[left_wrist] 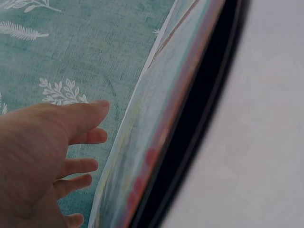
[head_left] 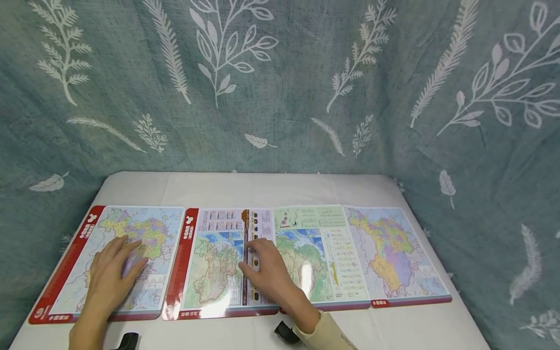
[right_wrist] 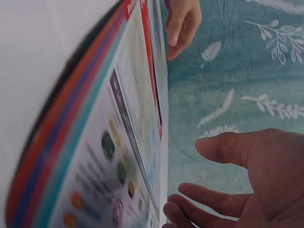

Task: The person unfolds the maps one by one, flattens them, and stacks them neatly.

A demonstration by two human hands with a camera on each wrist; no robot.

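Observation:
Several glossy map sheets lie in a row. My left hand (head_left: 110,273) is over the leftmost sheet, a coloured political map (head_left: 164,226) with a red left border, fingers spread and nothing held. Over the second sheet, a relief map (head_left: 214,272) beside a lilac panel, is my right hand (head_left: 272,271), thumb and fingers apart. Both wrist views show the left hand (left_wrist: 33,156) and right hand (right_wrist: 270,171) with loose, extended fingers beside the sheets. I cannot tell whether either hand touches a sheet.
Farther right lie a green-topped relief map (head_left: 302,248) and another political map (head_left: 395,262). All rest on a white table (head_left: 262,187). A green leaf-patterned cloth (head_left: 288,87) hangs behind and at the sides. Black wrist devices (head_left: 286,333) show at the front.

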